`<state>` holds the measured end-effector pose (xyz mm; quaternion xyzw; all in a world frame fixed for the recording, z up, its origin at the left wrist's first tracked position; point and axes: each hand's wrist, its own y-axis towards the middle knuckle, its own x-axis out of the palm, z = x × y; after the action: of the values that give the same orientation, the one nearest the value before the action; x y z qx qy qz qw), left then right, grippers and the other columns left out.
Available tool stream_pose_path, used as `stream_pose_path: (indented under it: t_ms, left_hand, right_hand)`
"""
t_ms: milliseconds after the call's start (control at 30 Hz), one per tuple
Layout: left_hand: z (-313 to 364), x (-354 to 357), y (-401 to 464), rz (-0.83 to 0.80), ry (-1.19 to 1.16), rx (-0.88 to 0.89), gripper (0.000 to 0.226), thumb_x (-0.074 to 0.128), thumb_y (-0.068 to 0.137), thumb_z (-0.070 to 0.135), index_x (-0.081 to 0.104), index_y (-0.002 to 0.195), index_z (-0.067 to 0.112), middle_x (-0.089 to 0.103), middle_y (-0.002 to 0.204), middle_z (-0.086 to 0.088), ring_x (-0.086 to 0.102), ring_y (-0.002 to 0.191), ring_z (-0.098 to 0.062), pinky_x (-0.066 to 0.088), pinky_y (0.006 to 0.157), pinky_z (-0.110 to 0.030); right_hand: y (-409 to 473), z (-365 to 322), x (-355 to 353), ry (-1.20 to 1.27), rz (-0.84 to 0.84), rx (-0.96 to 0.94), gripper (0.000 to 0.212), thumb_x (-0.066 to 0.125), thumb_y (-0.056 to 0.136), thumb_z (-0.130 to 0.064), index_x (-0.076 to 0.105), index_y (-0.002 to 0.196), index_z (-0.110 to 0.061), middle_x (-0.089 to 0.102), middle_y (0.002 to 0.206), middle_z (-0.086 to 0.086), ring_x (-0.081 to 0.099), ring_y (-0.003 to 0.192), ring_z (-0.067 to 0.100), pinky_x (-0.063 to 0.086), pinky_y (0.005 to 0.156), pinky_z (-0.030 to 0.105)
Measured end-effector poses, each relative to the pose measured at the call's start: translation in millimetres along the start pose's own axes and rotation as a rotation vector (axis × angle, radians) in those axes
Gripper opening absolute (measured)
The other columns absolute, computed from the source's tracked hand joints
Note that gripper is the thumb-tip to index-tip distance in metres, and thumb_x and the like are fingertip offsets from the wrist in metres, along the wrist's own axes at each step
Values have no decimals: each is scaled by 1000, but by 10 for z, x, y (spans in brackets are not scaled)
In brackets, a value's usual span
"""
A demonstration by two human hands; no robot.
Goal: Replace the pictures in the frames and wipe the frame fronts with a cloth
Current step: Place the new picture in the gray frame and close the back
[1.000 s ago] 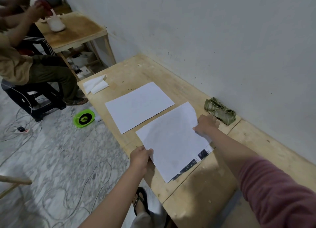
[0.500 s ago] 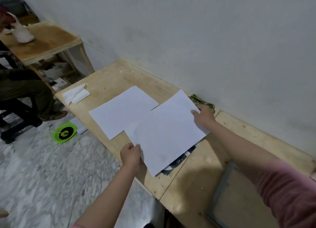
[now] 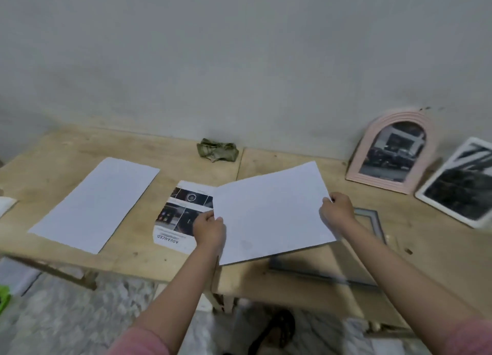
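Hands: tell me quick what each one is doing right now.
Left hand: fingers grip the left edge of the white sheet.
Right hand: fingers grip the sheet's right edge.

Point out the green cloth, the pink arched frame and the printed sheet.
green cloth (image 3: 217,150), head view, middle of the crumpled bundle
pink arched frame (image 3: 393,152), head view, its picture
printed sheet (image 3: 183,208), head view, dark photo panels

You hold a plain white sheet (image 3: 271,211) over a pale wood surface (image 3: 133,256) with an olive cloth (image 3: 217,150), a pink arched frame (image 3: 391,152), a white frame (image 3: 458,181) and a black-and-white printed page (image 3: 181,211).
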<state>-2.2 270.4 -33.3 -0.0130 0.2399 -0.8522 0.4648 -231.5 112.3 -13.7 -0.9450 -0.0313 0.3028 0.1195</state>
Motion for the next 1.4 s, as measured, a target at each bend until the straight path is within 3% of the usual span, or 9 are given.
stream_pose_path:
  t_ms: [233, 433, 633, 767, 833, 1033, 1200, 1300, 1400]
  left_hand:
    - [-143, 725, -423, -244, 295, 204, 15, 53, 86, 2, 59, 96, 12, 59, 82, 4, 50, 68, -3, 33, 51, -12]
    - [-246, 1126, -537, -374, 486, 362, 20, 54, 84, -1, 58, 94, 16, 57, 82, 4, 53, 72, -12, 33, 51, -7]
    - [-423, 1375, -445, -280, 729, 495, 18, 52, 79, -1, 58, 96, 2, 55, 86, -14, 54, 76, -31, 37, 55, -34]
    - [-474, 1518, -556, -209, 824, 527, 32, 51, 80, -5, 62, 110, 0, 47, 95, -17, 47, 76, -31, 36, 62, -32]
    - [-477, 1523, -614, -186, 801, 533, 29, 50, 79, -6, 65, 103, -2, 44, 91, -14, 47, 75, -29, 37, 63, -31]
    - [-485, 1441, -570, -130, 892, 536, 20, 54, 78, -1, 68, 92, 0, 44, 87, -8, 47, 72, -29, 36, 58, -28]
    - [-481, 1408, -496, -162, 1121, 762, 9, 63, 67, 6, 65, 74, 11, 55, 92, -12, 55, 79, -36, 39, 69, -38]
    - [-531, 1426, -434, -302, 1222, 813, 31, 47, 80, 38, 59, 99, 17, 52, 122, -9, 52, 111, -34, 35, 93, -54]
    - [-585, 1479, -407, -451, 1328, 874, 73, 31, 87, 63, 38, 141, 15, 25, 155, -11, 25, 142, -31, 16, 110, -59]
  right_hand:
    - [-271, 853, -759, -29, 202, 161, 40, 47, 88, -2, 27, 56, -17, 28, 55, 1, 26, 52, 17, 18, 52, 31]
    - [-170, 1356, -1056, -91, 231, 155, 14, 61, 79, -2, 55, 67, 4, 47, 62, 7, 44, 63, 28, 28, 55, 31]
    - [-13, 1610, -1162, -198, 136, -70, 12, 67, 71, 1, 58, 79, -1, 48, 64, 4, 46, 64, 23, 35, 60, 31]
    - [117, 1775, -1187, -311, 49, -162, 29, 69, 76, -4, 63, 105, -1, 54, 88, 7, 51, 80, 23, 40, 73, 31]
    - [156, 1815, -1193, -343, 16, -208, 30, 68, 79, -5, 63, 109, 0, 58, 100, 13, 57, 88, 29, 42, 78, 35]
    - [186, 1908, -1100, -410, -3, -256, 29, 68, 80, -9, 64, 107, 3, 52, 102, 19, 57, 83, 38, 47, 74, 39]
    - [173, 1821, -991, -576, 76, -285, 26, 76, 63, -4, 65, 86, 1, 50, 90, 18, 54, 71, 37, 48, 62, 38]
    - [188, 1740, -906, -626, 99, -326, 38, 67, 62, -4, 65, 100, -2, 56, 109, 21, 57, 92, 44, 49, 77, 45]
    - [199, 1679, -786, -720, -7, -403, 54, 53, 79, -31, 55, 129, -11, 47, 140, 17, 48, 125, 36, 37, 101, 56]
